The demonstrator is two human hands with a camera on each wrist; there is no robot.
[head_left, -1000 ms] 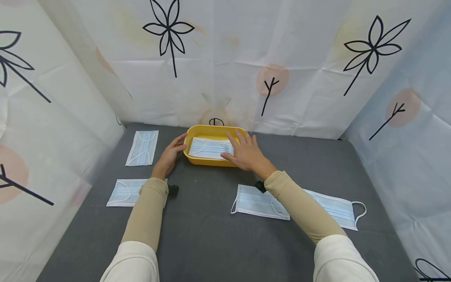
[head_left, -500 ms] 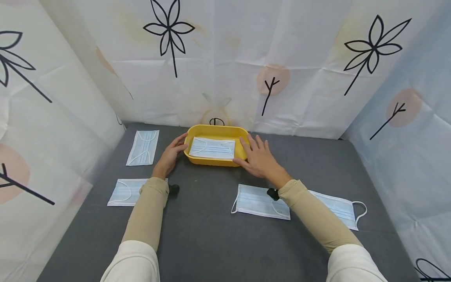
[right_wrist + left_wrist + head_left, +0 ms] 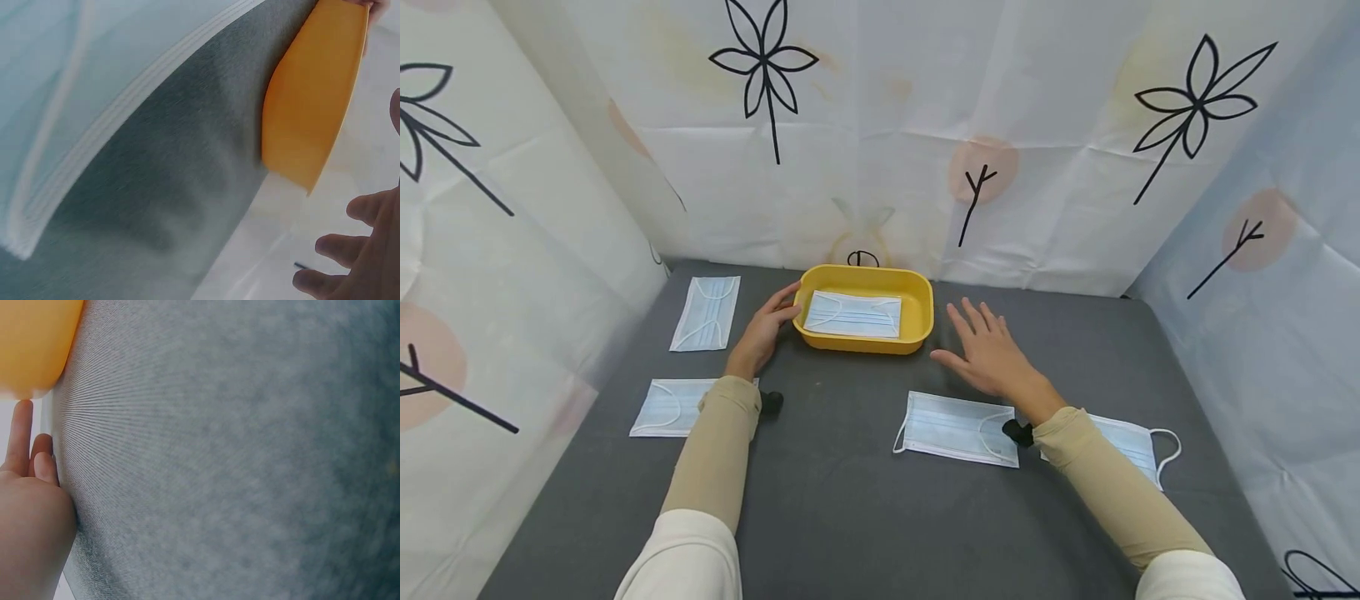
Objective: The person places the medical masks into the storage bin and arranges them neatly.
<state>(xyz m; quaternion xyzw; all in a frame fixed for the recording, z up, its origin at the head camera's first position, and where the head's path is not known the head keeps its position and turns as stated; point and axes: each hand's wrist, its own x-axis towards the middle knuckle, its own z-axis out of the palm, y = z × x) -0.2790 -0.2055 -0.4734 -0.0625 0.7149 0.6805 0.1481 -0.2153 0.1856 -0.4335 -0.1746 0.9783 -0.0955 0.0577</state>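
Observation:
A yellow rectangular tray [image 3: 917,312] stands near the back of the grey table, with a light blue face mask [image 3: 853,317] lying in its left and middle part. My left hand [image 3: 758,335] rests its fingertips on the tray's left end; in the left wrist view a straight finger [image 3: 20,434] meets the tray's yellow wall [image 3: 37,344]. To the right of the tray, apart from it, my right hand [image 3: 995,357] hovers with fingers spread and holds nothing. Under the right wrist lies another face mask [image 3: 951,427], seen large in the right wrist view.
More face masks lie about: one at the back left [image 3: 706,314], another beside the left forearm [image 3: 670,408] and partly hidden by it, and one at the right [image 3: 1127,446], partly under the right sleeve. White printed cloth [image 3: 880,192] walls the table's back and sides.
My right hand has moved off the mask in the tray, past the right rim, and to the right toward the front. The left hand and the tray stay in place.

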